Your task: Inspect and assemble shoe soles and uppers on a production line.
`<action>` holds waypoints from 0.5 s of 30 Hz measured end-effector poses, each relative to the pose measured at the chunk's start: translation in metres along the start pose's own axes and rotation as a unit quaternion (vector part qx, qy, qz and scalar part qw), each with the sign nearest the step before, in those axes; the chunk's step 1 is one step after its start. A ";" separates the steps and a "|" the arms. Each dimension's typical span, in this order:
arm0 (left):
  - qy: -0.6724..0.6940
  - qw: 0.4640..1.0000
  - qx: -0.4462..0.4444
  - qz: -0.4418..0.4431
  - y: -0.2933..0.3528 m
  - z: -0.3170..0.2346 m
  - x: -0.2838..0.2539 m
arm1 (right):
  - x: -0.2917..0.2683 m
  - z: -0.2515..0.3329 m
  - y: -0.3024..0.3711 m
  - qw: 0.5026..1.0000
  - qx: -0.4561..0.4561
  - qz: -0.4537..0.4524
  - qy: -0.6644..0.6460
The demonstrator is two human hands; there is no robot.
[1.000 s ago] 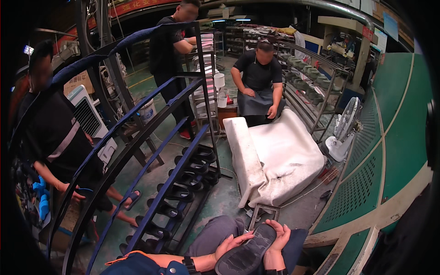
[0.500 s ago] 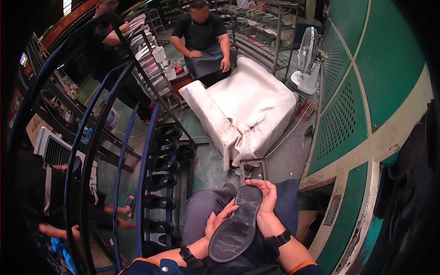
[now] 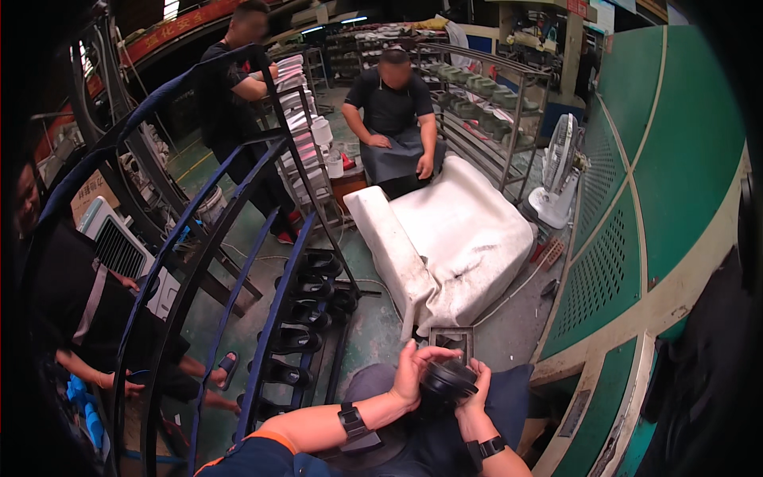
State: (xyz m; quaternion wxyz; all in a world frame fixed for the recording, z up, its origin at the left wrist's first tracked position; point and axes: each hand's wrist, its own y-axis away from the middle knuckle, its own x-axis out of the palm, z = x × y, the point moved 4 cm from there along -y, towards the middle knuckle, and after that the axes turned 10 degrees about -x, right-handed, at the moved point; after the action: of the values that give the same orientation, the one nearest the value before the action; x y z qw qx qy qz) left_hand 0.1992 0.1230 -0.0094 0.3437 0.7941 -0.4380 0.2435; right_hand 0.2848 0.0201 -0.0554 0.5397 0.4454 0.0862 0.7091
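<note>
Black shoe (image 3: 450,381) | left hand (image 3: 409,378), right hand (image 3: 474,391) at edges | floor (image 3: 369,334) beside rack (image 3: 296,250)

A shoe (image 3: 449,380) is resting between the left hand (image 3: 413,372) and the right hand (image 3: 475,389). Ahead, a cover (image 3: 455,230) is lying, a person (image 3: 389,107) sitting behind it, a fan (image 3: 559,163) standing to its right. On the left, sandals (image 3: 298,340) are lying on a rack (image 3: 271,334).

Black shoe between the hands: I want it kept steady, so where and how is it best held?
I'd grip the black shoe by its opposite sides, left hand from the left, right hand from the right: a rounded end appears to face the camera, leaving both sides reachable.
</note>
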 end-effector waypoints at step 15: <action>-0.087 0.995 -0.007 0.057 0.016 0.014 0.001 | -0.044 -0.020 -0.063 0.992 -0.111 0.045 -0.032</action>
State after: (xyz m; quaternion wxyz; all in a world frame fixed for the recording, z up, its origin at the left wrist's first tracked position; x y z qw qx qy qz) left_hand 0.1874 0.1062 -0.0122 0.2954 0.7837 -0.5125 0.1897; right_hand 0.3149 0.0159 -0.1286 0.5560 0.4085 -0.0302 0.7232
